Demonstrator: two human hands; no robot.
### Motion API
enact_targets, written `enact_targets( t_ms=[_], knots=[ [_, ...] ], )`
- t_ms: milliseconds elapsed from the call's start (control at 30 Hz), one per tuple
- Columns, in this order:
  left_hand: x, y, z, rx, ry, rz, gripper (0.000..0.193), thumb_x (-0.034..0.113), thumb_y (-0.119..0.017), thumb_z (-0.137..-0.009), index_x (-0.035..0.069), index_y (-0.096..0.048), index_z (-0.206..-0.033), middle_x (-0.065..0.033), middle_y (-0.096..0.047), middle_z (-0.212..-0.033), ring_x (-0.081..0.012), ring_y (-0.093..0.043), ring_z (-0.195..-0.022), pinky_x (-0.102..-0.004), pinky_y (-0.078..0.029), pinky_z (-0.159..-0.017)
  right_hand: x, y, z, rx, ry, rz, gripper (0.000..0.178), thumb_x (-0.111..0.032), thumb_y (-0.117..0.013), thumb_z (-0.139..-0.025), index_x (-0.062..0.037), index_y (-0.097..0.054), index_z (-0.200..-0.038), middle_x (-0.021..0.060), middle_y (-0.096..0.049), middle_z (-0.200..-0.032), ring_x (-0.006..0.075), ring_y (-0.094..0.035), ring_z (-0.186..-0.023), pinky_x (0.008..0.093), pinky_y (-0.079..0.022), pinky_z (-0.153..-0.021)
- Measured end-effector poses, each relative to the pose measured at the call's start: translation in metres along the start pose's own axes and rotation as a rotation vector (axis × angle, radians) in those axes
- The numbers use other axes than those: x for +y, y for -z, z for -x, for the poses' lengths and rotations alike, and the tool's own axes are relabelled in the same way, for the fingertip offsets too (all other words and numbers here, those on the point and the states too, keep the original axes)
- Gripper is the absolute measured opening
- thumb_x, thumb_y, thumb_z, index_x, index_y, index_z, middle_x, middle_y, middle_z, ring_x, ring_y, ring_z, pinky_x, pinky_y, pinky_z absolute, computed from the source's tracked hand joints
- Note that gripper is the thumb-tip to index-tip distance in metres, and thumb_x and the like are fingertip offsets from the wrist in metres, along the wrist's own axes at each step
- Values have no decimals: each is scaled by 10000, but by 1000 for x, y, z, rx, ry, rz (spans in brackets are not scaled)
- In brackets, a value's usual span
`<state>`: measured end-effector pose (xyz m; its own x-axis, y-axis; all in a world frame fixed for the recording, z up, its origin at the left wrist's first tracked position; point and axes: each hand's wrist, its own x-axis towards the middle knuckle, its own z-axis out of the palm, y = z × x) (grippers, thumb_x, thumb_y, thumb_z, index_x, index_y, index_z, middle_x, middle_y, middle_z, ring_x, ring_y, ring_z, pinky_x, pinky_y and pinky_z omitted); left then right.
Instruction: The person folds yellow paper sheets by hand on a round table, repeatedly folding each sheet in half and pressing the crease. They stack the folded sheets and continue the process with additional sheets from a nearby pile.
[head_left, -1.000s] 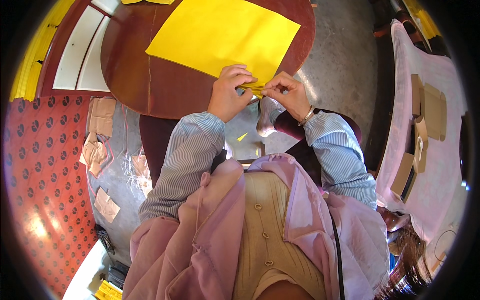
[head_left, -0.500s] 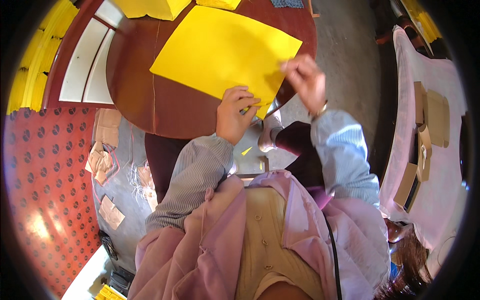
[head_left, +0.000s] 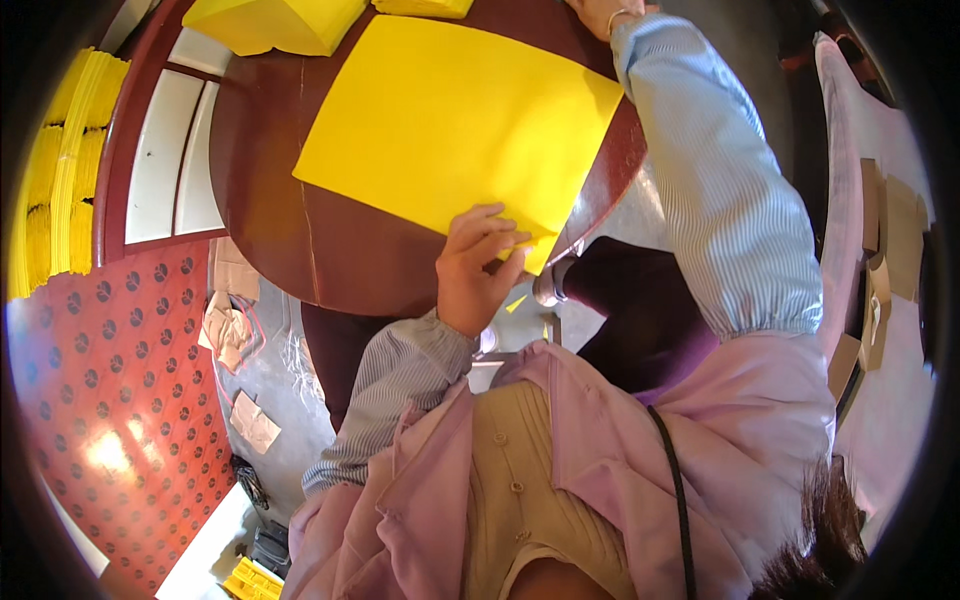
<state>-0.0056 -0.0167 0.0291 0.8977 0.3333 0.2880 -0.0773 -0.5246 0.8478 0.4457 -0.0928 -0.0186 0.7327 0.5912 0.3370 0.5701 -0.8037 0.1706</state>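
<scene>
A large yellow sheet of paper lies across the round dark-red table. Its near corner reaches past the table's edge. My left hand pinches the sheet at that corner, where a small part looks folded, with thumb and fingers closed on it. At the far right of the table, my right hand is stretched out away from the sheet. The picture's upper edge cuts off its fingers, so what it touches cannot be seen.
Yellow stacks stand on the far side of the table. More yellow bundles are piled at far left. Cardboard boxes rest on a pink-covered surface at right. Brown paper scraps lie on the floor.
My right hand has left the sheet's right edge and reached far forward to the top of the view. My left hand stays at the near corner.
</scene>
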Motion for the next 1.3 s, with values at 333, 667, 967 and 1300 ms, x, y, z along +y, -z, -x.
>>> enact_targets(
  t_ms=[333,667,967,1300],
  knots=[
    [-15,-3,2,68,-99,-32,182,25,-844,-809,8,-761,-971,-142,-759,-1041,-346,-714,-1131,-409,-569,-957,-59,185,271,-61,290,-1307,153,-15,-854,-842,-35,-712,-894,57,-705,-954,213,-683,-901,343,-547,-801],
    [-23,0,-1,17,-67,7,149,72,-830,-852,-5,-763,-960,-155,-755,-1049,-335,-696,-1157,-418,-568,-963,-87,185,292,-130,538,-1093,205,-47,-794,-884,-64,-735,-1079,101,-672,-1077,314,-700,-1011,400,-585,-883],
    [-30,2,0,-13,-74,64,126,66,-798,-875,-1,-759,-974,-161,-759,-1059,-350,-687,-1180,-425,-561,-979,-96,175,293,-98,407,-1238,109,-59,-804,-906,-32,-752,-998,89,-685,-933,240,-704,-862,328,-565,-751],
    [-33,7,1,-56,-111,97,238,24,-781,-805,-1,-748,-1040,-170,-740,-1132,-364,-666,-1218,-425,-554,-1012,-101,167,295,-337,39,-1469,114,-41,-841,-893,-14,-755,-963,10,-658,-888,65,-613,-745,241,-490,-667]
  ],
)
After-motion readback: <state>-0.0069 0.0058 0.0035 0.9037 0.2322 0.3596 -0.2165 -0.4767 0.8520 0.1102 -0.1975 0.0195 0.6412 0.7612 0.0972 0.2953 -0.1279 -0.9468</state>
